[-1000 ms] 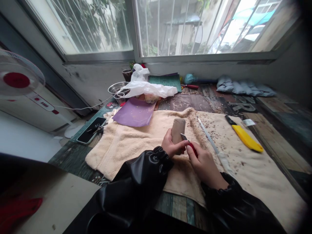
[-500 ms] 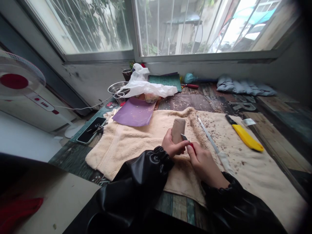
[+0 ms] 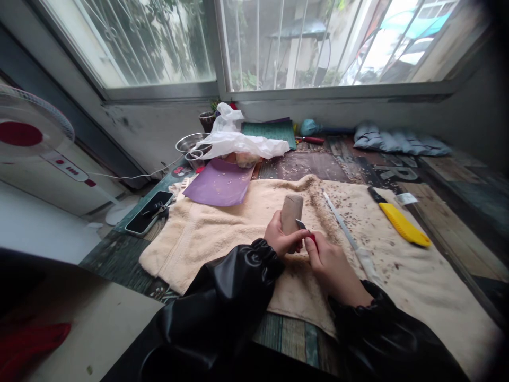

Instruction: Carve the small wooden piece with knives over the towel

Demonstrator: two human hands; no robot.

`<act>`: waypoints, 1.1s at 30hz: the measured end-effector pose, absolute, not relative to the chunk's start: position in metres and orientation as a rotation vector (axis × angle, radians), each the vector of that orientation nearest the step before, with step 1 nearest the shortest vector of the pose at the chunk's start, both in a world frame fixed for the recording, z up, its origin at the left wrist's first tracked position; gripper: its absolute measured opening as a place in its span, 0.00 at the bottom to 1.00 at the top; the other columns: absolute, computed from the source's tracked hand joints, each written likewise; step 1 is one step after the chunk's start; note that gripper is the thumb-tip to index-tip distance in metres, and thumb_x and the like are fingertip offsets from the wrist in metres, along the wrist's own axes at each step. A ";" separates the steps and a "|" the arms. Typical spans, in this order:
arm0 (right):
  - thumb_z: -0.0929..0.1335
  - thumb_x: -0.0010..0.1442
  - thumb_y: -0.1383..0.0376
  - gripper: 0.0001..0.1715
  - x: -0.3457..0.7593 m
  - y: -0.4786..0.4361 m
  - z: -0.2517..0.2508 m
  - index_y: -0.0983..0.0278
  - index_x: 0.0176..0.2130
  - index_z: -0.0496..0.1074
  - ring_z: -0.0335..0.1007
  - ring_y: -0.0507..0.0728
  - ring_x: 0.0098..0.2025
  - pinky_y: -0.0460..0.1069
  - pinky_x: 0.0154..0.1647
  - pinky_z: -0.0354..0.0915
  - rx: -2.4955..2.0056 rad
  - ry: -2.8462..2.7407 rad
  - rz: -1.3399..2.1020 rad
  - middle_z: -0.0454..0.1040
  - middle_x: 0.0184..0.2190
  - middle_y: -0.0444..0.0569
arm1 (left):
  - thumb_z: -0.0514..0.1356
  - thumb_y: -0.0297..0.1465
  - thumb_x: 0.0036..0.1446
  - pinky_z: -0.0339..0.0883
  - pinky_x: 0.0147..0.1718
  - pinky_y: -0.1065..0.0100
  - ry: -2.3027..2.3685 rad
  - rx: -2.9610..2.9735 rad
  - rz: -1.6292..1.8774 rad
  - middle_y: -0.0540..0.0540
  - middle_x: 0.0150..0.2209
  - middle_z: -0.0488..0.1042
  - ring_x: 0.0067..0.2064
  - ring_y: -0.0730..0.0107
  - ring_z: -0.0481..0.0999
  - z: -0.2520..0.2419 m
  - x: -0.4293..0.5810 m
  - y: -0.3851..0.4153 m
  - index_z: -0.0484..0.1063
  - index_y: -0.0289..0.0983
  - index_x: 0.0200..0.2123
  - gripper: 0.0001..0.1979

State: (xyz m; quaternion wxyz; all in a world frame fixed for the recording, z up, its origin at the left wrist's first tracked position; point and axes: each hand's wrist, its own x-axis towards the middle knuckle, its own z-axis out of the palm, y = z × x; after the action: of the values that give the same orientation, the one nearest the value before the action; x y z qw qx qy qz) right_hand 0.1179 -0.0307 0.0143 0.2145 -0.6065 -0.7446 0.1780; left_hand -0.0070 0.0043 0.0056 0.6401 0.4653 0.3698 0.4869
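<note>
My left hand (image 3: 279, 234) is wrapped round a grey-brown block (image 3: 291, 212), rounded at its top, which looks like wood. In my right hand (image 3: 332, 262) is a red-handled carving knife (image 3: 303, 225), its short blade lying against the block's right side. My left thumb reaches across to the knife, close to the right thumb. Both hands are just above a cream towel (image 3: 222, 228) strewn with small brown shavings. The block's lower end is hidden by my fingers.
Right of my hands lie a long thin file-like blade (image 3: 340, 217) and a yellow-handled tool (image 3: 403, 223). Purple sandpaper-like sheet (image 3: 220, 183), white plastic bag (image 3: 250, 143) and metal bowl (image 3: 189, 142) are farther back. A phone (image 3: 149, 213) with keys lies left; a fan (image 3: 35, 127) stands beyond.
The block and the knife have shifted very slightly; both hands keep the same grip. Everything else stays where it was.
</note>
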 end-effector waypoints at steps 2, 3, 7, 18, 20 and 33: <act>0.52 0.58 0.60 0.15 0.118 -0.031 0.014 0.63 0.32 0.61 0.67 0.55 0.28 0.47 0.27 0.55 -1.682 -2.066 0.500 0.69 0.25 0.49 | 0.64 0.39 0.38 0.62 0.13 0.74 0.833 1.063 1.108 0.56 0.21 0.63 0.16 0.78 0.65 0.006 -0.007 0.005 0.52 0.37 0.35 0.26; 0.52 0.58 0.60 0.15 0.117 -0.031 0.015 0.63 0.32 0.60 0.67 0.55 0.29 0.47 0.27 0.55 -1.683 -2.065 0.500 0.69 0.25 0.49 | 0.64 0.39 0.39 0.62 0.13 0.74 0.828 1.067 1.107 0.56 0.21 0.63 0.16 0.78 0.65 0.005 -0.008 0.005 0.52 0.37 0.35 0.25; 0.52 0.58 0.59 0.15 0.116 -0.031 0.015 0.63 0.31 0.60 0.67 0.56 0.29 0.47 0.27 0.55 -1.683 -2.060 0.489 0.69 0.25 0.49 | 0.63 0.38 0.40 0.63 0.12 0.74 0.821 1.079 1.104 0.56 0.21 0.64 0.16 0.78 0.65 0.005 -0.008 0.005 0.52 0.37 0.35 0.24; 0.52 0.58 0.59 0.15 0.116 -0.032 0.014 0.64 0.31 0.60 0.65 0.55 0.27 0.47 0.26 0.54 -1.673 -2.055 0.456 0.69 0.24 0.49 | 0.63 0.39 0.39 0.62 0.11 0.74 0.875 1.074 1.108 0.56 0.19 0.64 0.15 0.76 0.66 0.008 -0.008 0.004 0.53 0.37 0.34 0.24; 0.52 0.58 0.59 0.15 0.116 -0.032 0.014 0.64 0.32 0.60 0.65 0.55 0.27 0.47 0.26 0.54 -1.672 -2.052 0.459 0.68 0.24 0.48 | 0.63 0.38 0.39 0.62 0.11 0.73 0.870 1.077 1.106 0.56 0.18 0.64 0.15 0.76 0.66 0.008 -0.008 0.004 0.53 0.37 0.34 0.24; 0.52 0.59 0.60 0.14 0.115 -0.030 0.020 0.63 0.30 0.59 0.64 0.54 0.24 0.46 0.23 0.52 -1.688 -2.025 0.428 0.67 0.21 0.46 | 0.62 0.39 0.41 0.60 0.09 0.75 0.921 1.077 1.133 0.56 0.16 0.63 0.13 0.76 0.65 0.011 -0.004 0.000 0.55 0.37 0.33 0.21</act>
State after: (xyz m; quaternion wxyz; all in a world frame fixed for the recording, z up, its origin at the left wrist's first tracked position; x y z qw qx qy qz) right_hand 0.1147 -0.0303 0.0196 0.2334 -0.6146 -0.7372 0.1558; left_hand -0.0037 0.0002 0.0115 0.6160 0.4675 0.4001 0.4919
